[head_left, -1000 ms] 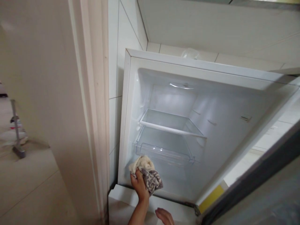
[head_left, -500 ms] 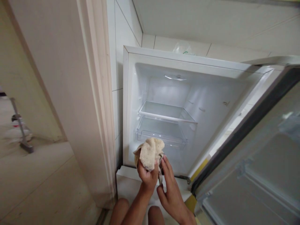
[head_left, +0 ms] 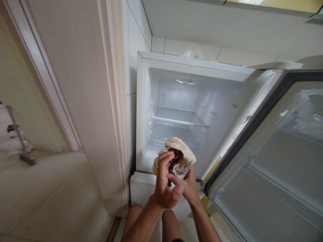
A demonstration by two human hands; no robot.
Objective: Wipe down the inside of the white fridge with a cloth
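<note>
A crumpled beige cloth [head_left: 186, 154] with dark stains is bunched up in front of the open refrigerator [head_left: 214, 69]. My left hand [head_left: 163, 191] grips its near left side, fingers curled over the dark fold in the middle. On the right, my right hand [head_left: 190, 186] is closed around the cloth from below, its thumb pointing left across the front. Something reddish shows inside the fold, too small to name. Behind the cloth are a glass shelf [head_left: 178, 116] and a clear-fronted lower shelf [head_left: 161, 138], partly hidden by it.
The refrigerator door [head_left: 285, 158] stands wide to the right, with door racks and a clear plastic bag. A wooden door frame [head_left: 108, 101] rises close on the left. Below the cavity sits a white lower front [head_left: 141, 185]. Far left, a broom [head_left: 26, 156] touches the floor.
The cloth has shifted right and been turned, so a dark, stained fold now faces me. My left hand has moved up over its front; my right hand has closed around its right side.
</note>
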